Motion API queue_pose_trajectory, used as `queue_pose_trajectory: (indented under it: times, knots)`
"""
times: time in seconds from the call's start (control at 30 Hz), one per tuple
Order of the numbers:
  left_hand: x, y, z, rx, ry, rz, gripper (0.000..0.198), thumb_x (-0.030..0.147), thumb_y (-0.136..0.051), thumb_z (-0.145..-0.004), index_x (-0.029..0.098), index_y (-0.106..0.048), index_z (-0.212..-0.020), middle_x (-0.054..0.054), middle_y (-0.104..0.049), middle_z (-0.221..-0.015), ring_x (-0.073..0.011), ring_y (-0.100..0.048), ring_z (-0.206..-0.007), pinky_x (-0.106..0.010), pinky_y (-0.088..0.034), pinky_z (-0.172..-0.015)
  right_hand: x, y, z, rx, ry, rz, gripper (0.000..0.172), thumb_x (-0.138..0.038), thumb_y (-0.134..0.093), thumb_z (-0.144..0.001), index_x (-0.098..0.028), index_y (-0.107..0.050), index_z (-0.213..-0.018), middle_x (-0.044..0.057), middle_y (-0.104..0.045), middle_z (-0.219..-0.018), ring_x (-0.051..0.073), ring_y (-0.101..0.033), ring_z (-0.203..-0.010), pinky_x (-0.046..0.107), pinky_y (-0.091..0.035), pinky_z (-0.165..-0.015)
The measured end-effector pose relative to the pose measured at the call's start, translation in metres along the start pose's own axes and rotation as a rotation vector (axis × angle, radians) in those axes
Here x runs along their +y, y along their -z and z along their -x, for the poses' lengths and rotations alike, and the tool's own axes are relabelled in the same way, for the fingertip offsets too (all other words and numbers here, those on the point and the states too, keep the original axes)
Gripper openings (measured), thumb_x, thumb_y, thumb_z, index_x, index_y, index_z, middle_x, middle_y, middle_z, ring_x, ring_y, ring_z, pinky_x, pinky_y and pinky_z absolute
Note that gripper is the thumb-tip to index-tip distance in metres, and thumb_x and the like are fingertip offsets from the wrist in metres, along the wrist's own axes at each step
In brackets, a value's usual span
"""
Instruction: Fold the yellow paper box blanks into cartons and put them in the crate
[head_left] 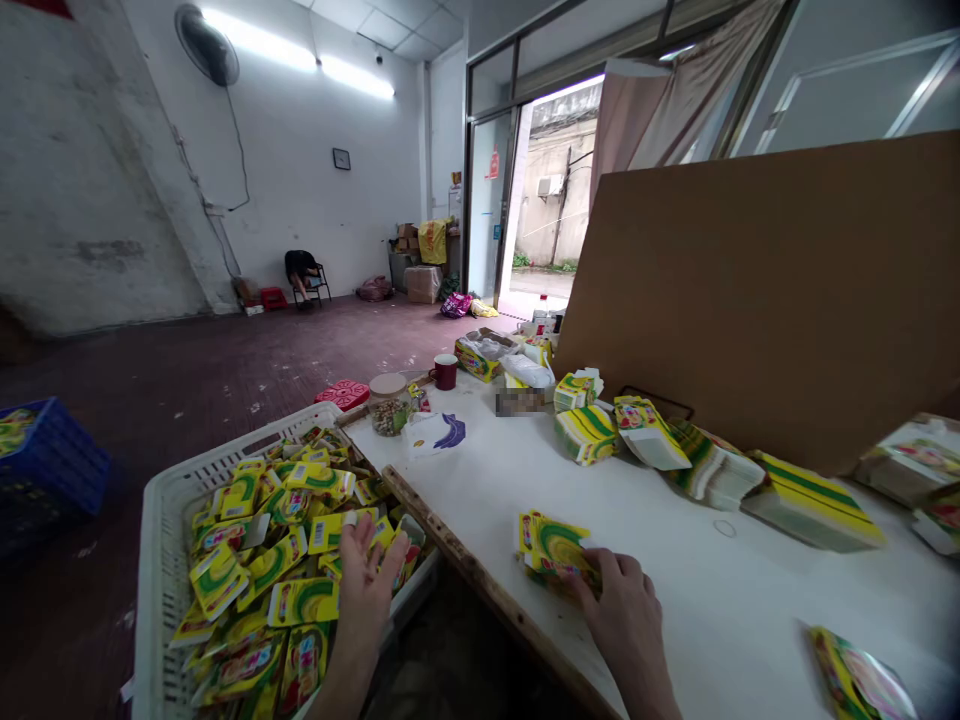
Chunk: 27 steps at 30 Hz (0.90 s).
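Note:
My left hand (366,565) is over the white plastic basket (161,560), fingers apart and nothing in its grasp. Below and around it, many small yellow-and-green cartons (285,560) fill the basket in a loose heap. On the white table (480,520), my right hand (622,610) grips the near right end of a few yellow-and-green cartons (551,545), thumb and fingers closed on them. How many it holds I cannot tell. Another printed carton pack (859,670) lies at the table's near right, partly cut off by the frame.
Stacks of flat cartons (716,470) line the table's far side before a large brown board (757,300). At the far left corner stand a lidded jar (389,408) and a dark red mug (445,373). A blue crate (56,470) sits on the floor. Someone sits by the wall.

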<state>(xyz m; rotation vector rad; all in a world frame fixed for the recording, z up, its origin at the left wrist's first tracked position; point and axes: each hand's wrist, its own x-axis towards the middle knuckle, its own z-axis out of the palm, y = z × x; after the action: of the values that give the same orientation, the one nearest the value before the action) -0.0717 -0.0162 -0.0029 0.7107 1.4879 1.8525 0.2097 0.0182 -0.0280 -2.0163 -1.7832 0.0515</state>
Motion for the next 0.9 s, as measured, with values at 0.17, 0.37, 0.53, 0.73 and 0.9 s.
queue_pose_trajectory:
  times: [0.17, 0.37, 0.53, 0.73, 0.9]
  knots:
    - [-0.018, -0.008, 0.017, -0.204, 0.108, 0.013, 0.076, 0.049, -0.075, -0.067, 0.019, -0.036, -0.125, -0.02, -0.051, -0.131, -0.0324, -0.051, -0.122, -0.046, -0.043, -0.102, -0.001, 0.003, 0.0, -0.022, -0.034, 0.012, 0.031, -0.034, -0.061, -0.083, -0.015, -0.064, -0.108, 0.015, -0.06, -0.112, 0.035, -0.054, -0.101, 0.045, -0.046, -0.081]
    - [-0.019, -0.012, 0.023, -0.301, 0.105, -0.006, 0.06, 0.048, -0.075, -0.068, 0.016, -0.053, -0.113, -0.014, -0.064, -0.112, -0.0272, -0.062, -0.103, -0.037, -0.05, -0.089, 0.005, 0.001, -0.002, 0.019, 0.011, -0.08, 0.025, -0.028, -0.065, -0.078, -0.012, -0.062, -0.097, 0.014, -0.062, -0.097, 0.031, -0.056, -0.092, 0.042, -0.044, -0.086]
    - [-0.028, -0.011, 0.028, -0.365, 0.147, 0.011, 0.055, 0.051, -0.076, -0.067, 0.017, -0.061, -0.108, -0.01, -0.069, -0.101, -0.0255, -0.065, -0.094, -0.036, -0.05, -0.086, 0.005, 0.002, 0.001, -0.003, -0.066, -0.159, 0.026, -0.035, -0.055, -0.08, -0.02, -0.058, -0.1, 0.012, -0.062, -0.094, 0.032, -0.059, -0.09, 0.04, -0.047, -0.074]
    - [-0.03, -0.021, 0.049, -0.569, 0.211, 0.043, 0.052, 0.052, -0.075, -0.07, 0.016, -0.063, -0.106, -0.009, -0.068, -0.093, -0.0223, -0.063, -0.09, -0.035, -0.049, -0.083, 0.003, 0.027, -0.002, 0.066, -0.241, -0.536, 0.031, -0.047, -0.056, -0.071, -0.025, -0.049, -0.091, 0.006, -0.069, -0.084, 0.027, -0.067, -0.075, 0.037, -0.05, -0.066]
    - [-0.03, -0.039, 0.076, -0.637, 0.3, 0.217, 0.068, 0.061, -0.076, -0.062, 0.017, -0.063, -0.113, -0.014, -0.067, -0.108, -0.0295, -0.062, -0.1, -0.039, -0.051, -0.084, -0.034, 0.032, 0.034, -0.088, -0.069, -0.835, 0.024, -0.039, -0.065, -0.068, -0.023, -0.053, -0.082, 0.001, -0.065, -0.071, 0.02, -0.063, -0.064, 0.03, -0.051, -0.062]
